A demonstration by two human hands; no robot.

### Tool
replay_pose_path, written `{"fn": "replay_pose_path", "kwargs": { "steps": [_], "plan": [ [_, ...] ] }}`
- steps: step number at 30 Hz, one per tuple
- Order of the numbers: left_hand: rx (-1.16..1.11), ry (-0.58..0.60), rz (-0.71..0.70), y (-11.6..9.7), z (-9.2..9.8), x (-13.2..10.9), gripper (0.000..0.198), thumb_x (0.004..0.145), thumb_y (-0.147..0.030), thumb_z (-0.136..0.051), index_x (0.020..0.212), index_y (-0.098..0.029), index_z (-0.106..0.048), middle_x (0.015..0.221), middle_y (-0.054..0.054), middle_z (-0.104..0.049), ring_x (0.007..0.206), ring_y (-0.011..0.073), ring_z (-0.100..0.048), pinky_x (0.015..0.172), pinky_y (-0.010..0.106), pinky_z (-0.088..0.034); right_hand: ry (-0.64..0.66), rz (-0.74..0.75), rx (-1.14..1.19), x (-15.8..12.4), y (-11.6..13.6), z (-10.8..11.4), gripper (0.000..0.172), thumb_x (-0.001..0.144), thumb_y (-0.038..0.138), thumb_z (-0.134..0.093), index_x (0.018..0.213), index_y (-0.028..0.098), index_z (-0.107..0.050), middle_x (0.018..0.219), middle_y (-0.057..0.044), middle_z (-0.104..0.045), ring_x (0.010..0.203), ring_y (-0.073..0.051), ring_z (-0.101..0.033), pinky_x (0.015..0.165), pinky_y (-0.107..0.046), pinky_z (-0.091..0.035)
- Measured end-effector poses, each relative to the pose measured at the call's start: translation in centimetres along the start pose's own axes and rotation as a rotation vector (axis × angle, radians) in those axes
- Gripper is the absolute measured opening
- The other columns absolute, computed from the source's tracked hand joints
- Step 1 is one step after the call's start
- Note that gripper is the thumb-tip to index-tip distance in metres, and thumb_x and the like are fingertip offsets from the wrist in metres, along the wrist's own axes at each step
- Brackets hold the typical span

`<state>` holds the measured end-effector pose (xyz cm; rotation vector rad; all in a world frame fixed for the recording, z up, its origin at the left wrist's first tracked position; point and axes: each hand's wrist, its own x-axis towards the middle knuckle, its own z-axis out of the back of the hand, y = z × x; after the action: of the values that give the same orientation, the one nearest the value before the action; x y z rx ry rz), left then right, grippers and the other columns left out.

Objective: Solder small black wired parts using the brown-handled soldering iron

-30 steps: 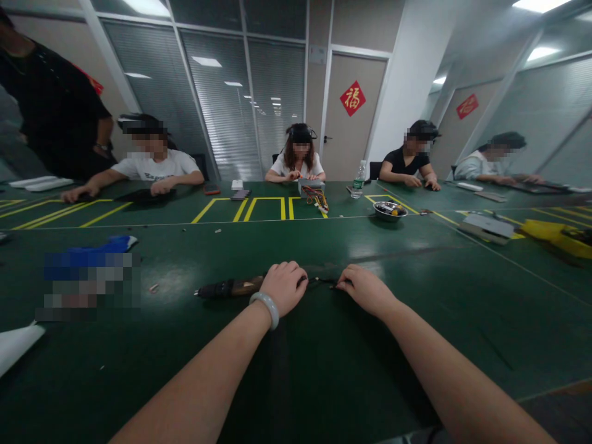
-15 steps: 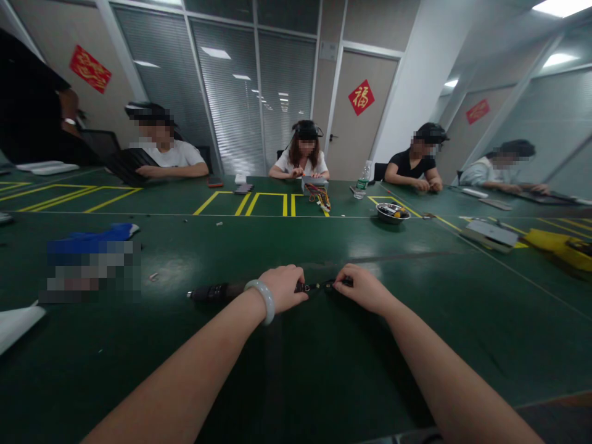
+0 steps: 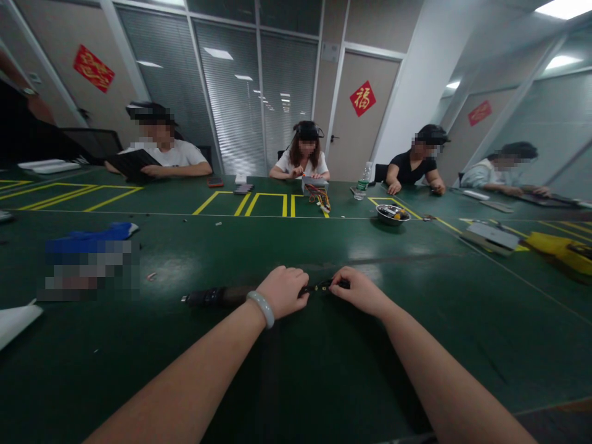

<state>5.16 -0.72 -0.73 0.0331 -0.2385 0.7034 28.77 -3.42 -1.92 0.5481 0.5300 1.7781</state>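
Note:
A dark electric screwdriver (image 3: 226,296) lies on the green table with its metal tip towards the left. My left hand (image 3: 283,292), with a pale bangle at the wrist, is closed around its rear end and hides that part. From under those fingers a thin black cord with small brassy bits (image 3: 320,288) reaches to the right. Its other end is pinched between the thumb and fingers of my right hand (image 3: 359,292). A short gap separates the two hands, and both rest low over the table.
Beyond my hands stands a metal bowl (image 3: 393,214) of small parts. Farther back are a water bottle (image 3: 362,184) and a grey box with coloured wires (image 3: 315,186). A blue item (image 3: 92,239) lies left, a yellow bag (image 3: 557,250) right. Several people sit across the table.
The screwdriver's tip has shifted slightly left, and my right hand has drawn a little nearer to my left. Across the table, one person's hands have moved apart and another's dark tablet-like panel has tilted.

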Motion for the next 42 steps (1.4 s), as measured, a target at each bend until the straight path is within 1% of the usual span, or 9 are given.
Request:
{"fn": "replay_pose_path", "kwargs": {
  "steps": [4,7,11,14,18,23,31,34,42],
  "plan": [
    [0.039,-0.061,-0.060,0.6,-0.2,0.9,0.012,0.080,-0.030,-0.056,0.081,-0.017,-0.056,0.085,0.004,-0.061,0.080,0.0191,-0.056,0.073,0.034,-0.038,-0.045,-0.038,-0.011,0.2,-0.1,-0.1,0.015,0.079,0.033,-0.061,0.083,0.019,-0.066,0.095,-0.003,-0.057,0.084,-0.015,-0.056,0.079,-0.029,-0.043],
    [0.023,-0.071,-0.094,0.8,0.0,1.0,0.013,0.082,-0.031,-0.056,0.082,-0.018,-0.057,0.085,0.003,-0.062,0.079,0.0179,-0.057,0.074,0.033,-0.038,-0.074,-0.049,-0.033,0.1,-0.1,-0.3,0.016,0.079,0.035,-0.061,0.083,0.020,-0.066,0.094,-0.002,-0.057,0.083,-0.015,-0.056,0.077,-0.029,-0.043],
    [-0.001,-0.073,-0.043,0.5,0.1,0.4,0.015,0.080,-0.032,-0.059,0.087,-0.019,-0.057,0.087,0.003,-0.062,0.083,0.0188,-0.057,0.078,0.034,-0.039,-0.146,0.017,-0.095,-0.2,0.5,-0.5,0.012,0.080,0.031,-0.061,0.084,0.021,-0.068,0.100,-0.004,-0.057,0.088,-0.016,-0.056,0.083,-0.032,-0.043],
    [-0.009,-0.084,0.014,0.1,-0.2,-0.1,0.012,0.081,-0.029,-0.058,0.089,-0.020,-0.056,0.089,0.002,-0.061,0.086,0.0190,-0.057,0.082,0.035,-0.040,-0.229,0.079,-0.148,-0.4,1.4,-0.8,0.009,0.081,0.028,-0.062,0.084,0.022,-0.068,0.099,-0.003,-0.058,0.094,-0.018,-0.056,0.087,-0.033,-0.041],
    [-0.002,-0.089,0.057,-0.4,-0.7,-0.1,0.007,0.082,-0.022,-0.055,0.089,-0.020,-0.055,0.090,0.002,-0.060,0.088,0.0186,-0.057,0.082,0.033,-0.040,-0.291,0.105,-0.200,-0.3,2.2,-1.4,0.005,0.083,0.027,-0.063,0.085,0.024,-0.066,0.091,0.000,-0.060,0.087,-0.016,-0.057,0.079,-0.030,-0.040],
    [-0.066,-0.071,0.076,0.1,-1.3,0.3,0.007,0.081,-0.022,-0.055,0.088,-0.021,-0.054,0.088,0.001,-0.060,0.083,0.0181,-0.057,0.074,0.032,-0.043,-0.273,0.142,-0.335,0.0,2.3,-2.4,0.004,0.084,0.027,-0.063,0.086,0.024,-0.064,0.085,0.001,-0.061,0.079,-0.015,-0.057,0.074,-0.030,-0.037],
    [-0.129,-0.067,0.067,0.6,-1.5,0.2,0.009,0.081,-0.023,-0.056,0.090,-0.020,-0.055,0.090,0.002,-0.059,0.086,0.0179,-0.057,0.078,0.031,-0.044,-0.214,0.205,-0.462,0.3,3.0,-3.2,0.004,0.085,0.025,-0.062,0.084,0.022,-0.063,0.085,0.000,-0.063,0.083,-0.016,-0.057,0.078,-0.033,-0.034],
    [-0.130,-0.074,0.068,0.5,-1.5,0.2,0.009,0.080,-0.022,-0.056,0.089,-0.020,-0.055,0.090,0.002,-0.060,0.087,0.0179,-0.057,0.080,0.031,-0.044,-0.219,0.217,-0.433,0.3,3.0,-3.3,0.003,0.085,0.025,-0.062,0.084,0.022,-0.064,0.085,0.001,-0.063,0.083,-0.016,-0.057,0.077,-0.032,-0.034],
    [-0.142,-0.063,0.074,0.5,-1.4,0.2,0.008,0.081,-0.023,-0.055,0.089,-0.020,-0.056,0.090,0.002,-0.060,0.085,0.0175,-0.057,0.077,0.030,-0.044,-0.231,0.138,-0.231,0.6,2.2,-3.6,0.004,0.083,0.027,-0.064,0.083,0.023,-0.064,0.084,0.002,-0.063,0.077,-0.013,-0.057,0.075,-0.029,-0.037]
  ]
}}
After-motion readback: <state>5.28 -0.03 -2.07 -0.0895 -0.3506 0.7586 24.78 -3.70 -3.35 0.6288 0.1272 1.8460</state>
